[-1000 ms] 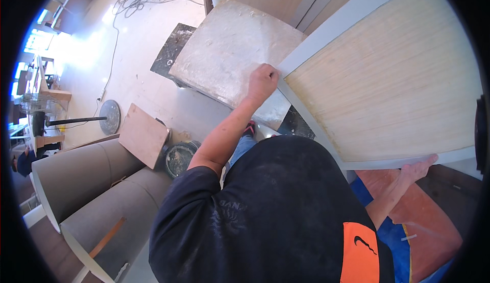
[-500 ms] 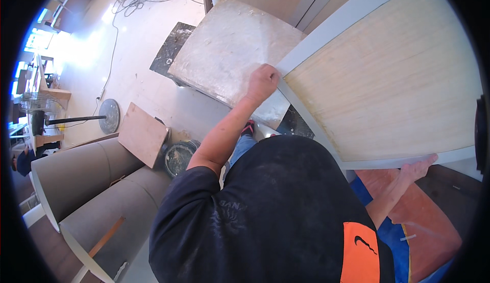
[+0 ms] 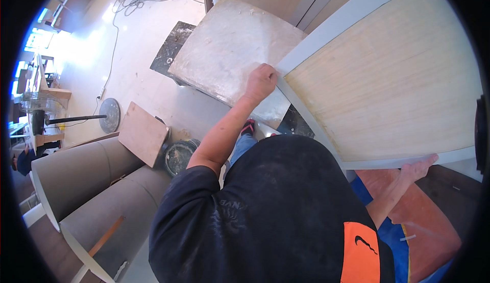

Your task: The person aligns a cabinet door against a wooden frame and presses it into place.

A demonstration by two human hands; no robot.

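Note:
A large framed panel [image 3: 388, 89], pale wood inside a light grey border, leans tilted on my right side. My left hand [image 3: 262, 83] is closed in a fist against the panel's left edge, near a corner; whatever its fingers hold is hidden. Along the near edge, my right hand [image 3: 418, 168] grips the grey border, its fingers lying over it. Beyond my left hand is a whitish, dust-smeared board [image 3: 229, 48] on a low stand, partly over a dark slab [image 3: 173, 48].
Two large grey curved pieces [image 3: 81, 171] lie at the left, beside a pinkish board [image 3: 143, 135] and a dirty bucket [image 3: 181, 155]. Farther off, a standing fan's round base [image 3: 109, 116] and a loose cable [image 3: 130, 2] are on the floor. Reddish sheeting [image 3: 429, 227] lies at the lower right.
My left hand has shifted very slightly left along the panel's edge. The panel and my right hand look unmoved.

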